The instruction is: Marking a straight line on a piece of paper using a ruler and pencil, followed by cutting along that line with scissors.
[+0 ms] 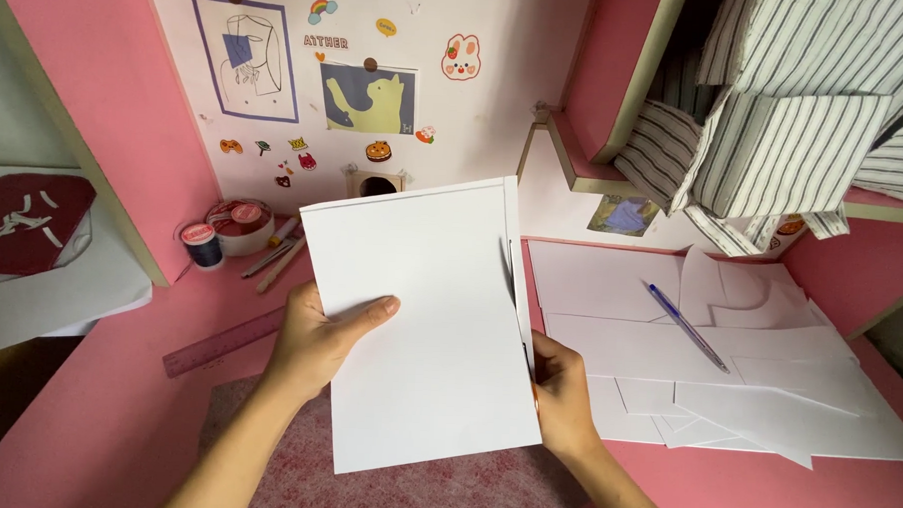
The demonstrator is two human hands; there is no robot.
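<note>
A white sheet of paper [419, 313] is held up over the pink desk, tilted slightly, with a second white edge showing behind it along its right side. My left hand [318, 340] grips its left edge, thumb lying across the front. My right hand [562, 393] is at the sheet's lower right edge, fingers closed behind it; something thin and dark runs along that edge, which I cannot identify. Below the sheet lies a pink patterned mat [413, 483].
Cut white paper pieces [727, 384] with a blue pen [687, 327] lie to the right. A purple ruler [223, 341], pencils [276, 258], a tape roll [240, 225] and a thread spool [204, 245] sit at the left. Striped fabric [775, 145] hangs off the shelf at the upper right.
</note>
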